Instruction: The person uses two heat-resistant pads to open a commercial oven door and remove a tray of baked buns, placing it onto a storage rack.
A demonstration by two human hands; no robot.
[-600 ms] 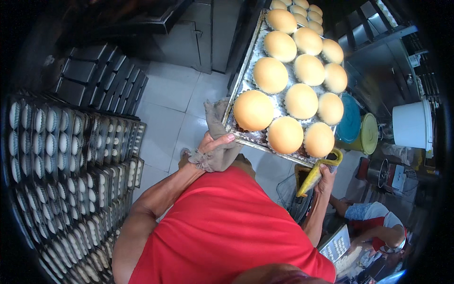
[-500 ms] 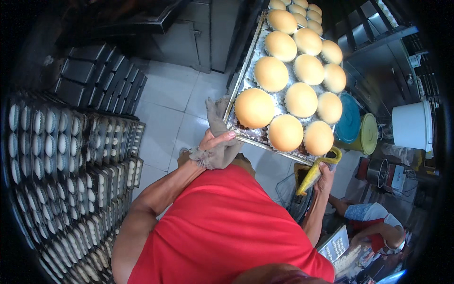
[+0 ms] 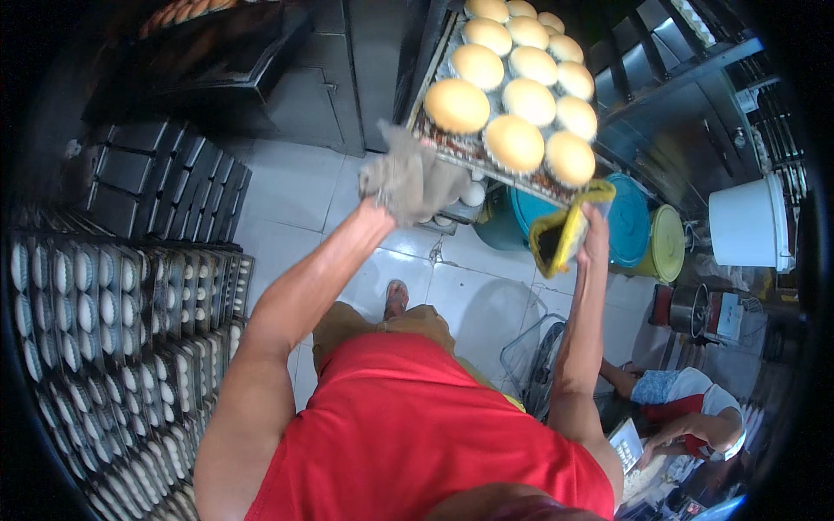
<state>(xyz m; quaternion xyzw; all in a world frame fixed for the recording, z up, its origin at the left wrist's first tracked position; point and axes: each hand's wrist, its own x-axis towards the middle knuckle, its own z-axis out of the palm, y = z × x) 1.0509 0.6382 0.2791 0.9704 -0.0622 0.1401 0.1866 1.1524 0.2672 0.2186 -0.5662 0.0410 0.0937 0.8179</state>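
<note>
A metal baking tray (image 3: 473, 157) of round golden buns (image 3: 528, 102) in paper cups is held out ahead of me, stretching away at the top of the view. My left hand (image 3: 401, 178), mostly covered by a crumpled grey cloth (image 3: 426, 187), grips the tray's near left corner; its fingers are largely hidden. At the near right corner, my right hand (image 3: 594, 227) is closed on a yellow-edged pot holder (image 3: 552, 236) that meets the tray's edge. Both arms are stretched forward.
Racks of pale dough pieces (image 3: 113, 295) fill the left side, below stacked dark tins (image 3: 165, 182). Lidded teal (image 3: 627, 221) and yellow (image 3: 665, 243) bins and a white bucket (image 3: 747, 227) stand right. Another person (image 3: 695, 408) works at lower right. More buns (image 3: 187, 13) sit top left.
The tray and both my hands have moved farther from my body, with the tray shifting slightly left. The grey cloth now covers more of my left hand. Floor and bins beneath have come into view.
</note>
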